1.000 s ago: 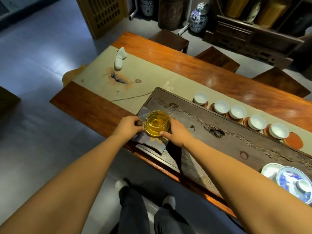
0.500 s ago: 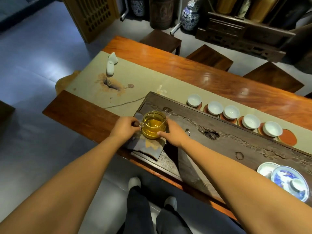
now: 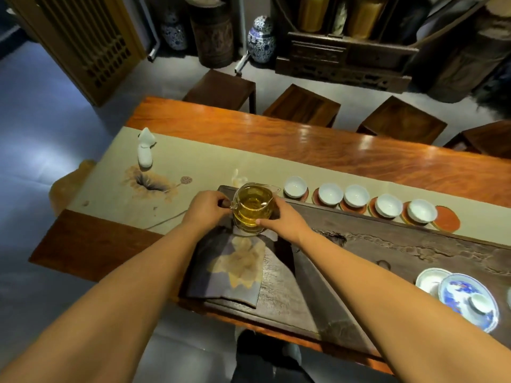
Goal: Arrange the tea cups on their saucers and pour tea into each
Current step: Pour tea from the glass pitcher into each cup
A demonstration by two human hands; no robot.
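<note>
Holding the glass pitcher (image 3: 253, 207) with both hands, the person has it lifted or just clear of the folded cloth (image 3: 232, 269) at the near-left end of the dark tea tray (image 3: 401, 244); whether its base touches the cloth cannot be told. The left hand (image 3: 206, 210) is closed on the handle at the pitcher's left side, and the right hand (image 3: 282, 219) cups the opposite wall with the thumb laid across the glass, likely to steady a vessel about half full of amber tea. Five white cups (image 3: 356, 195) stand in a row on the pale runner (image 3: 221, 161) along the tray's far edge, each on or partly over a red saucer (image 3: 446, 218); the rightmost saucer lies bare, and several cups sit off-centre, so the arranging looks unfinished. All five cups appear empty. The pitcher's spout points toward the nearest cup (image 3: 295, 186), which would suit starting the pour there. A blue-and-white lidded bowl (image 3: 467, 299) rests at the tray's right end, well apart from the cups. No brand, label or legible writing shows anywhere on the worktop (image 3: 331, 150).
</note>
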